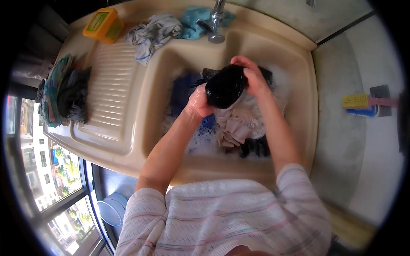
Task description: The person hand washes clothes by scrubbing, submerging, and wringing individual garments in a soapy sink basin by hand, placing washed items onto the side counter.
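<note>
A wet, glossy black piece of clothing (225, 87) is held up over the sink basin (299, 141); its exact kind does not show. My left hand (199, 101) grips its lower left side, some fingers hidden behind it. On the upper right side, my right hand (253, 77) is curled around its edge. Beneath them, sudsy water holds a pale pink cloth (239, 126), dark blue fabric (183, 91) and a black item (255, 148) near the front.
A chrome faucet (216, 25) rises behind the basin. Grey-white cloth (156, 34) and turquoise cloth (194, 21) lie on the rear ledge. A yellow container (103, 25) stands beside the ribbed washboard (106, 89). Dark clothes (72, 94) hang at left; brushes (356, 102) are on the right wall.
</note>
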Demonstrator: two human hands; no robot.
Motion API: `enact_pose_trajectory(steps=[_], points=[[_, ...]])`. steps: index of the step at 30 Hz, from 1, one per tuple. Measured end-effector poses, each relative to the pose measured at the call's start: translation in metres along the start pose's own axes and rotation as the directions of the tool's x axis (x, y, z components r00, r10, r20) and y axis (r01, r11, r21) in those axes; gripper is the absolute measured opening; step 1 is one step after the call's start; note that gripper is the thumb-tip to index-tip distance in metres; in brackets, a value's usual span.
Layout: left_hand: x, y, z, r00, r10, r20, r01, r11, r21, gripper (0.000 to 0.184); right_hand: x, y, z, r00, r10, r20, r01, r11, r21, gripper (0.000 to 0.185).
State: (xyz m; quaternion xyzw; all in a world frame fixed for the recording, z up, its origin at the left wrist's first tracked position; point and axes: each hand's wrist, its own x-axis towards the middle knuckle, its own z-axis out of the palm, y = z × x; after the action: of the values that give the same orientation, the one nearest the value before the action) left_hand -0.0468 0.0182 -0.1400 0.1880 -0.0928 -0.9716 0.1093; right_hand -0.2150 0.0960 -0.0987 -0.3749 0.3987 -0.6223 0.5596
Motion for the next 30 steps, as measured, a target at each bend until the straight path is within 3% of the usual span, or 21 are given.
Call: enact_pose_trajectory(steps=[2,5,8,9,12,13,16,19,22,23,27,30], points=[[-0.009,0.000,0.011,0.996,-0.080,0.031,0.082,0.994,-0.066,0.026,0.017,0.056,-0.014,0.997,0.020,-0.069,0.004,0.940,0.342,0.035],[-0.014,-0.006,0.001,0.989,-0.103,0.109,0.116,0.985,-0.125,0.029,0.015,0.064,0.043,0.997,0.083,0.005,-0.066,0.760,0.646,0.049],[-0.013,-0.013,0.011,0.987,-0.089,0.133,0.108,0.985,-0.136,0.033,0.013,0.037,0.060,0.983,-0.066,0.174,-0.050,0.809,0.585,0.060],[-0.014,-0.014,0.017,0.987,-0.082,0.138,0.100,0.986,-0.132,0.034,0.012,0.028,0.059,0.969,-0.138,0.204,-0.029,0.758,0.652,0.047],[-0.016,-0.008,0.017,0.964,-0.072,0.256,0.101,0.989,-0.105,0.040,0.021,0.021,0.043,0.947,-0.273,0.172,0.104,0.762,0.639,0.033],[-0.017,-0.006,0.017,0.947,-0.072,0.314,0.107,0.990,-0.094,0.043,0.018,0.010,0.048,0.988,-0.143,0.060,0.084,0.820,0.566,0.023],[-0.031,-0.005,0.030,0.938,-0.111,0.329,0.125,0.992,-0.023,0.051,0.020,0.002,0.049,0.996,-0.009,0.087,-0.048,0.777,0.628,0.025],[-0.037,-0.004,0.044,0.979,-0.053,0.195,0.018,0.984,0.180,0.049,0.026,-0.007,0.049,0.992,0.068,0.104,-0.115,0.820,0.561,0.020],[-0.028,-0.009,0.049,0.998,0.018,0.068,-0.045,0.904,0.425,0.044,0.031,-0.005,0.048,0.995,0.099,0.021,-0.098,0.899,0.427,0.013],[-0.024,-0.013,0.046,0.999,0.046,0.005,-0.043,0.901,0.432,0.034,0.032,0.000,0.046,0.990,0.143,-0.011,-0.128,0.916,0.380,0.012],[-0.016,-0.026,0.037,0.958,0.286,-0.003,-0.229,0.773,0.591,0.018,0.032,0.009,0.045,0.991,0.099,-0.089,-0.098,0.995,0.019,0.012],[-0.010,-0.031,0.023,0.934,0.326,-0.148,-0.122,0.678,0.725,0.014,0.031,0.021,0.047,0.966,0.081,-0.244,-0.130,0.973,-0.192,0.016]])
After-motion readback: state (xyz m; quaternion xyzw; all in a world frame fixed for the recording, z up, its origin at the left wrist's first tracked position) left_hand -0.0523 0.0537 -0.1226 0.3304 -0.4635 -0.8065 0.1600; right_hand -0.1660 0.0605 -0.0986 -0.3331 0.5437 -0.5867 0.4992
